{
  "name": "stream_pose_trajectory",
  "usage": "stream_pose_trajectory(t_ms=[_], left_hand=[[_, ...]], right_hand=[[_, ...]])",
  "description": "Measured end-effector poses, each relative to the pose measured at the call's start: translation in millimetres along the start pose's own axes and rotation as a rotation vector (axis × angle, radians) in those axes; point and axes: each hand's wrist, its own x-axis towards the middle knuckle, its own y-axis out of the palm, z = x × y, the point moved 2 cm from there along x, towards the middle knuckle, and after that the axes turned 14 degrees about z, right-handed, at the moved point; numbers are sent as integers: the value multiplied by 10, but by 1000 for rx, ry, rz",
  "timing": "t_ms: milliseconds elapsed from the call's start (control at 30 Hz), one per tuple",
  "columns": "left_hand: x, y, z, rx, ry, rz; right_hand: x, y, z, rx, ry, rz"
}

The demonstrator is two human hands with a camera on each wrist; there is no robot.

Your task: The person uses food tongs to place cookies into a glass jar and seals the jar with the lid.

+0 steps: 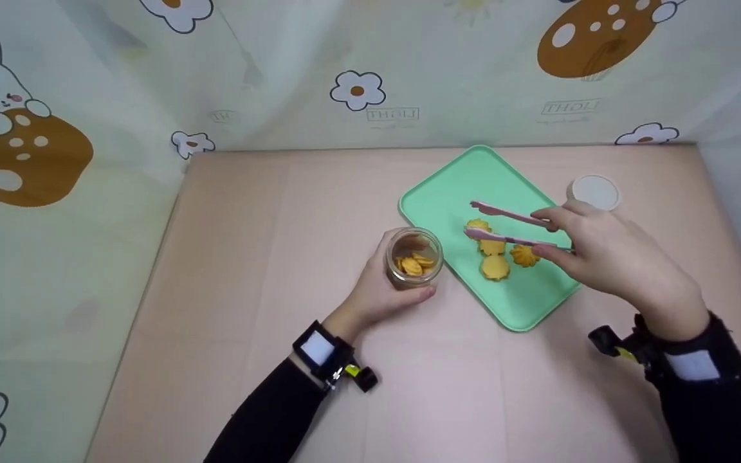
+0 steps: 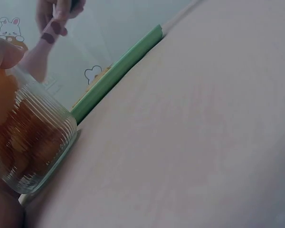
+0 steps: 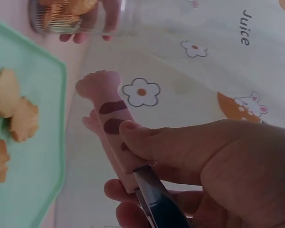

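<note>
Curling its fingers round one ribbed, clear-glass jar [image 2: 52,124], the left hand [image 1: 380,286] holds it just beside one smooth, green, rectangular tray [image 1: 480,170], several yellow biscuits [image 1: 412,265] inside overlapping too much to count. Bent at the wrist, the right hand [image 1: 618,257] pinches one pair of pink, paw-tipped tongs [image 1: 515,240] between thumb and fingers, its two tips parted above the tray, where four scalloped biscuits [image 1: 494,267] show. Beyond that hand lies one round white lid [image 1: 595,191], before a flower-printed backdrop [image 1: 280,77].
</note>
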Motion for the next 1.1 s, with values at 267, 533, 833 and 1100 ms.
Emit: stream_pose_trajectory(t_ms=[267, 533, 833, 1100], left_hand=[[-22, -20, 18, -3, 4, 1], [-11, -50, 8, 46, 31, 1], [20, -19, 9, 35, 23, 3], [17, -4, 11, 34, 21, 9]], right_hand=[[22, 254, -104, 81, 128, 35], [51, 406, -78, 101, 167, 49], [75, 500, -84, 106, 230, 52], [97, 529, -75, 127, 262, 79]])
